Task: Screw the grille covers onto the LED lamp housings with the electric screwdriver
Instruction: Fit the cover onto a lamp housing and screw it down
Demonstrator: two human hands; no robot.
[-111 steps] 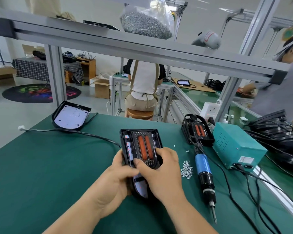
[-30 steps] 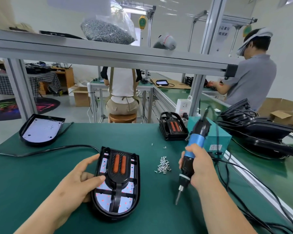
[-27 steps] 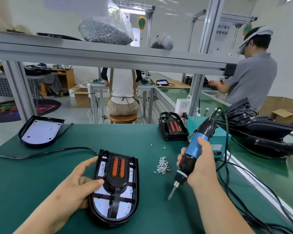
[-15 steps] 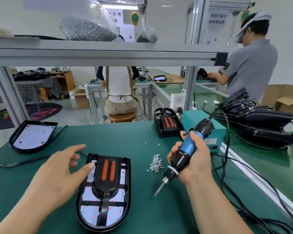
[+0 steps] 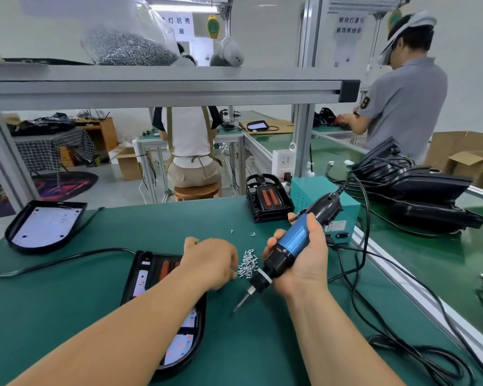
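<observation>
Lamp housing (image 5: 129,280), with its grille cover (image 5: 166,268) seated on it, lies toward the near edge of the desk (image 5: 67,307), partly hidden under the left forearm. The left hand (image 5: 211,263) reaches across it to the loose pile of screws (image 5: 247,265) at mid-desk, fingers curled down. Whether a screw is pinched cannot be told. The right hand (image 5: 304,260) is wrapped firmly round the electric screwdriver (image 5: 290,246), bit angled down toward the desk just beside the pile. Risks noted: the forearm may nudge the unfastened cover out of register with its holes. The small screws could scatter or drop during the pick. A trigger press with the bit this close to the left fingers could nick them. The cable (image 5: 356,277) trailing toward the right edge may drag on the tool.
</observation>
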